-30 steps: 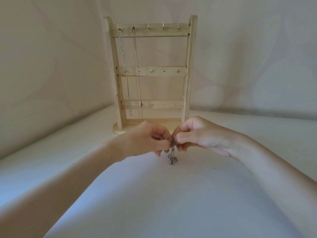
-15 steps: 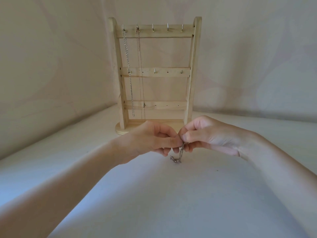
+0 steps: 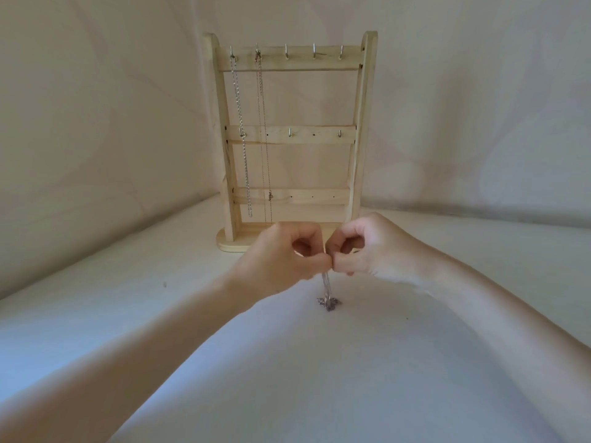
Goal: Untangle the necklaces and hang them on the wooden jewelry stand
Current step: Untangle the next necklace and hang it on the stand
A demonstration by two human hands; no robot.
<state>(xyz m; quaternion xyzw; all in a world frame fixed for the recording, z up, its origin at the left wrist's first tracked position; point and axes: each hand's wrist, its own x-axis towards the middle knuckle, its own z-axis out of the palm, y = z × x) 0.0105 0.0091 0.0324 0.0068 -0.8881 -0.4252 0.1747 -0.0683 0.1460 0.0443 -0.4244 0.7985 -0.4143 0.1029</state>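
Two necklaces already hang on the wooden jewelry stand (image 3: 289, 135), leftmost top hooks. Left hand (image 3: 281, 257) and right hand (image 3: 367, 247) meet thumb-to-thumb above the desk (image 3: 319, 378), each pinching the third necklace's chain (image 3: 325, 284); pendant (image 3: 328, 303) rests below. Step looks like untangling or clasp work. Next: lift to a free hook.

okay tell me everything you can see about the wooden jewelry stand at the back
The pale wooden jewelry stand stands upright on the white cloth surface, behind the hands and apart from them. Two posts rise from a rounded base and carry three crossbars. The top bar has five small metal hooks, the middle bar three, and the bottom bar shows only small holes. A chunky silver chain hangs from the leftmost top hook, and a thin fine chain from the next. The other three top hooks are empty.
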